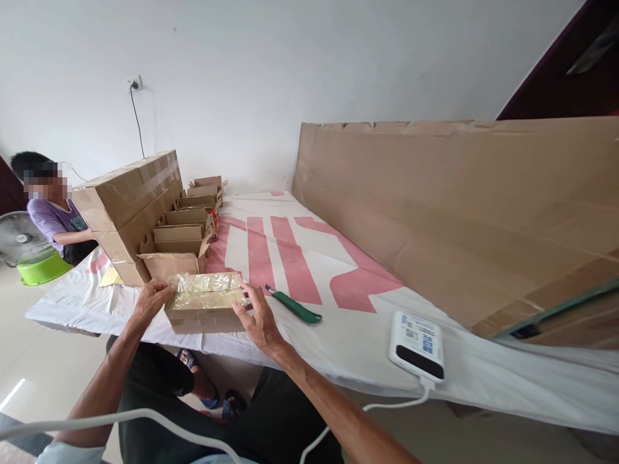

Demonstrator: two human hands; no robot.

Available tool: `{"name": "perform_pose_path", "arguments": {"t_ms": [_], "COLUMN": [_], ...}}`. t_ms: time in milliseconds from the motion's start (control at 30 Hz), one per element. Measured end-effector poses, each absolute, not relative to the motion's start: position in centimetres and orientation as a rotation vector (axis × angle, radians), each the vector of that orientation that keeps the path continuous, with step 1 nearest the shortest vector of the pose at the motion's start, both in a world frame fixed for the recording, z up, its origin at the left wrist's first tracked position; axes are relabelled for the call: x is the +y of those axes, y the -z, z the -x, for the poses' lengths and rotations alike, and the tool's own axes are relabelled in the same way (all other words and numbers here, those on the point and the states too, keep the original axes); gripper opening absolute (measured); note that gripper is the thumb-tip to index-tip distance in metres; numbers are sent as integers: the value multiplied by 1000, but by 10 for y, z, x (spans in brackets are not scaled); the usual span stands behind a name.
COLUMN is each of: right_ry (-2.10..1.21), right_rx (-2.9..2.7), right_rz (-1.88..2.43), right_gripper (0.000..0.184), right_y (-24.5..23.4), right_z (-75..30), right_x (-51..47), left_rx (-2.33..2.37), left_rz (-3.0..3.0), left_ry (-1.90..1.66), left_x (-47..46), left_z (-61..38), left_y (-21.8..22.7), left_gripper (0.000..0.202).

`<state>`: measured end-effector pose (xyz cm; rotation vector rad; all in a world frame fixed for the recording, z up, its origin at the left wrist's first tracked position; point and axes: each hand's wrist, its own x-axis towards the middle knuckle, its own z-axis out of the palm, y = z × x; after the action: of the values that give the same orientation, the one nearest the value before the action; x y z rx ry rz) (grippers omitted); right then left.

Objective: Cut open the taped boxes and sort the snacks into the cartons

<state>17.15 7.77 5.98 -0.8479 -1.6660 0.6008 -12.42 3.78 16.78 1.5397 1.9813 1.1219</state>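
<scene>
A small cardboard box (pixel 207 317) sits at the table's front edge, with crinkled clear packing tape (pixel 206 282) across its top. My left hand (pixel 153 301) is closed at the box's upper left edge, thumb and fingers pinched together there. On the opposite side, my right hand (pixel 261 320) grips the box's right end, thumb and fingers bent around its corner. A green-handled utility knife (pixel 296 305) lies just to the right of that hand. Directly behind the taped box stands an open cardboard box (pixel 176 263), its flaps raised.
Stacked closed cartons (pixel 128 222) line the left, beside a row of open boxes. A large cardboard sheet (pixel 449 219) leans at the right. A white device (pixel 416 345) with a cable lies near the front edge. A person (pixel 55 216) sits beyond the cartons.
</scene>
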Motion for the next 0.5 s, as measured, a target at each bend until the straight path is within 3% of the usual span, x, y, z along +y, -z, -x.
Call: {"name": "perform_pose_path", "arguments": {"t_ms": [333, 500], "right_ry": [-599, -601], "right_rx": [-1661, -1670], "right_rz": [853, 852], "right_gripper": [44, 44], "right_y": [-62, -61], "right_z": [-172, -172], "right_x": [76, 76], "left_rx": [1680, 1726], "left_rz": [-1498, -1526], "left_ry": [-915, -902], "left_x": [27, 38], "left_z": [146, 144], "left_y": [-182, -183], "left_gripper": [42, 34]}}
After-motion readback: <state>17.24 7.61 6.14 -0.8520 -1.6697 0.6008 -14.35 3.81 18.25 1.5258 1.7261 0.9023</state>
